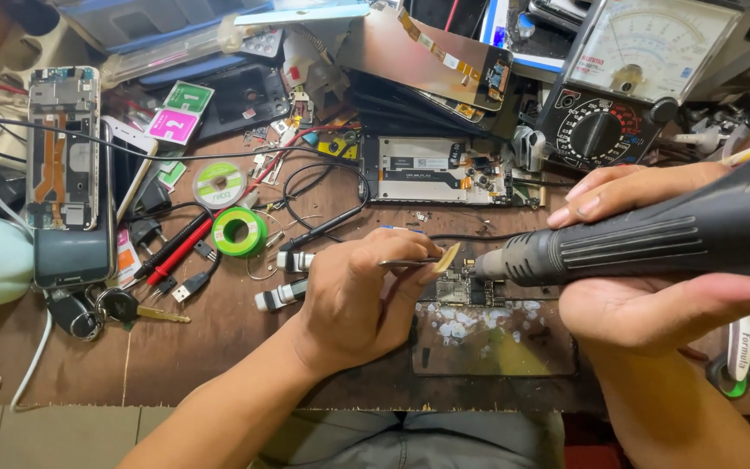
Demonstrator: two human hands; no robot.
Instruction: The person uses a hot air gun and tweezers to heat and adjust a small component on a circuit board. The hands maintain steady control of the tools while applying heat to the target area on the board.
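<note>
My left hand (358, 295) pinches metal tweezers (414, 260) whose tips hold a small gold-coloured strip (448, 256) just above a small circuit board (466, 287). That board lies on a dark work mat (496, 343) spotted with white residue. My right hand (644, 304) grips a dark grey hot-air gun (653, 239), and its metal nozzle (490, 265) points left at the board, almost touching the strip.
An opened phone (436, 171) lies behind the board. An analog multimeter (627, 78) stands at the back right. Solder and tape rolls (238, 230), red and black probes (171, 252), a phone frame (62, 148), keys (128, 306) and cables crowd the left. Scissor handles (744, 373) lie at the right.
</note>
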